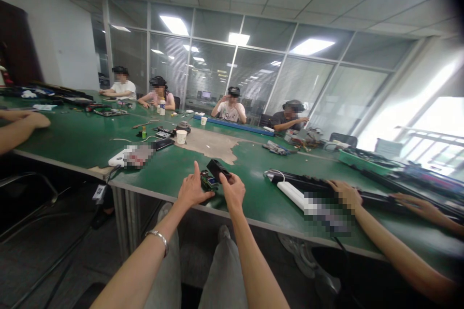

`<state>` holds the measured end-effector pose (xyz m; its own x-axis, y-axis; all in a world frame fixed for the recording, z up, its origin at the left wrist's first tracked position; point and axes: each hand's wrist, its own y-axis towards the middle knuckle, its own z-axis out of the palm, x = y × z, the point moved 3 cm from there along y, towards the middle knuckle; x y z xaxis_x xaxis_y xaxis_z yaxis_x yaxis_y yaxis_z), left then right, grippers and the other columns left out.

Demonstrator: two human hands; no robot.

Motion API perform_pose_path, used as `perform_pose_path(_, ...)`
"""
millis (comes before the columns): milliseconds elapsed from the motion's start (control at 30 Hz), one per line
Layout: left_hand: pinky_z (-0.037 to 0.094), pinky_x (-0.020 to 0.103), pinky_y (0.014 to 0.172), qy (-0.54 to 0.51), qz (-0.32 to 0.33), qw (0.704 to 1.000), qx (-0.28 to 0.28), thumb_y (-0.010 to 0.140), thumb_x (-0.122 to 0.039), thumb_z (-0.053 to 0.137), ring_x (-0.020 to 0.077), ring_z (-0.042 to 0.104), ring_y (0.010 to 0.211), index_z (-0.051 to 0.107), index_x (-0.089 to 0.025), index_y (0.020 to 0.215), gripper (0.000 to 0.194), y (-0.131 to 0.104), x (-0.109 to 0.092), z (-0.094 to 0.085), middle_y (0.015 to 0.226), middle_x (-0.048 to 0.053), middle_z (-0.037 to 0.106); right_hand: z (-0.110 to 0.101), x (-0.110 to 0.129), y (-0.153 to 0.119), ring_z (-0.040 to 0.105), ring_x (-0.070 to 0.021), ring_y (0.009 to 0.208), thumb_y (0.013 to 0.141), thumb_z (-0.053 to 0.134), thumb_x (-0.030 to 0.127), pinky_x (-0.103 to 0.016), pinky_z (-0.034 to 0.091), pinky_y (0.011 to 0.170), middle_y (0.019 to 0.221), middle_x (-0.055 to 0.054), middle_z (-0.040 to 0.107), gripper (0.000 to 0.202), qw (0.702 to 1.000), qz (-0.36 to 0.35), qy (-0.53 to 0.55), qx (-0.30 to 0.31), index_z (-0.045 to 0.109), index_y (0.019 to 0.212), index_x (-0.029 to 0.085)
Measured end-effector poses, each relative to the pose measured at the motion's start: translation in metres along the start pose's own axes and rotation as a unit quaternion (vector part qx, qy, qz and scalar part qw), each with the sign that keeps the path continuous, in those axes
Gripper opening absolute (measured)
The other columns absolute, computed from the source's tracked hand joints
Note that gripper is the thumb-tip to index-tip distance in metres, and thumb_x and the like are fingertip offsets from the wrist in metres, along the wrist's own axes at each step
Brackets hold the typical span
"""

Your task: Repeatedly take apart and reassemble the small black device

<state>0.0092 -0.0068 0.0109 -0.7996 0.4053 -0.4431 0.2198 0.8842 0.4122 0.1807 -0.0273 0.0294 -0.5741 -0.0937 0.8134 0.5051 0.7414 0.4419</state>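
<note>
My right hand grips a small black rectangular case by its near end, tilted just above the table's front edge. Beside it, my left hand has its index finger raised and its thumb stretched out to the right. Between the two hands sits a small green circuit board assembly with a blue part. My left thumb lies close to this assembly; whether it touches cannot be told. A silver bracelet circles my left wrist.
The green table bears a paper cup, a black phone, a white power strip and another white strip. A co-worker's hands rest on a long black part at right. Several people sit opposite.
</note>
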Motion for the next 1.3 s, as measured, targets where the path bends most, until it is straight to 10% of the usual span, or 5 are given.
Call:
perform_pose_path(700,0.035,0.044,0.097,-0.01,0.003,1.0,-0.006,0.068,-0.066,0.065,0.0366,0.049,0.12,-0.023,-0.009,0.145,0.13,-0.003,-0.001,-0.004,0.135,0.021,0.05,0.007,0.026,-0.017,0.064,-0.0246,0.084,0.073,0.065,0.051,-0.03,0.044,0.067,0.085,-0.009,0.07,0.04,0.974,-0.091,-0.192,0.073,0.068,0.099,0.021)
perform_pose_path(967,0.033,0.044,0.102,-0.015,0.029,0.999,0.002,0.068,-0.047,0.066,0.0354,0.039,0.13,-0.023,-0.011,0.146,0.124,-0.002,0.007,0.0,0.144,0.02,0.039,0.016,0.001,-0.042,0.057,-0.0312,0.11,0.074,0.063,0.058,-0.037,0.042,0.091,0.125,-0.017,0.06,0.078,0.978,-0.121,-0.158,0.061,0.049,0.135,0.011)
perform_pose_path(1300,0.034,0.046,0.1,-0.015,0.022,1.0,0.014,0.068,-0.056,0.067,0.0369,0.046,0.125,-0.021,-0.011,0.147,0.126,-0.002,0.007,-0.001,0.138,0.021,0.046,0.02,-0.002,-0.041,0.058,-0.0258,0.104,0.078,0.058,0.051,-0.035,0.041,0.091,0.114,-0.012,0.066,0.052,0.989,-0.113,-0.092,0.03,0.062,0.118,0.017)
